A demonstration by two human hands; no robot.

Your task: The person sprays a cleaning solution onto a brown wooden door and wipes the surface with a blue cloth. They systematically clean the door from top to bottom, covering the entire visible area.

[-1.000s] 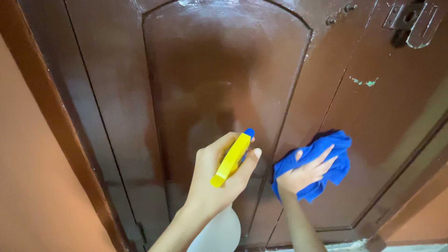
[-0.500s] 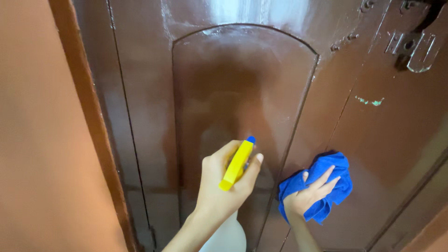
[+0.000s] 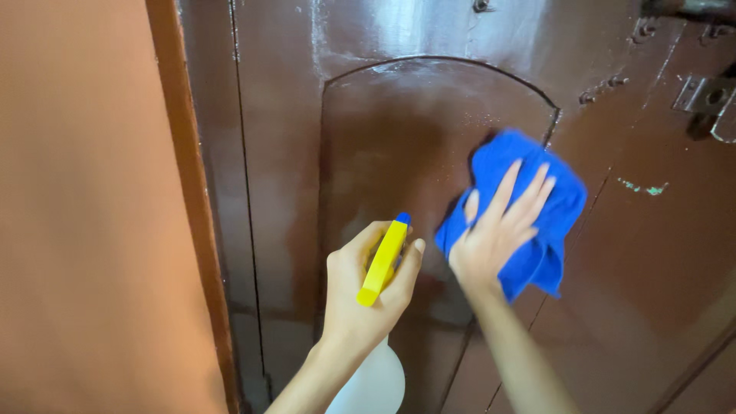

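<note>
my right hand (image 3: 491,241) presses the blue cloth (image 3: 537,207) flat, fingers spread, on the arched door panel (image 3: 399,146)'s right edge. my left hand (image 3: 360,295), below the arch, grips the spray bottle (image 3: 382,264); i reckon a stray squeeze would wet my right hand, and the unclamped cloth could slide off the glossy panel.

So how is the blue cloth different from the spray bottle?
The blue cloth is soft and crumpled; the spray bottle is hard, with a yellow top and whitish body. The right hand presses the cloth flat on the brown door; the left hand grips the bottle off it. Both are hand-held.
</note>
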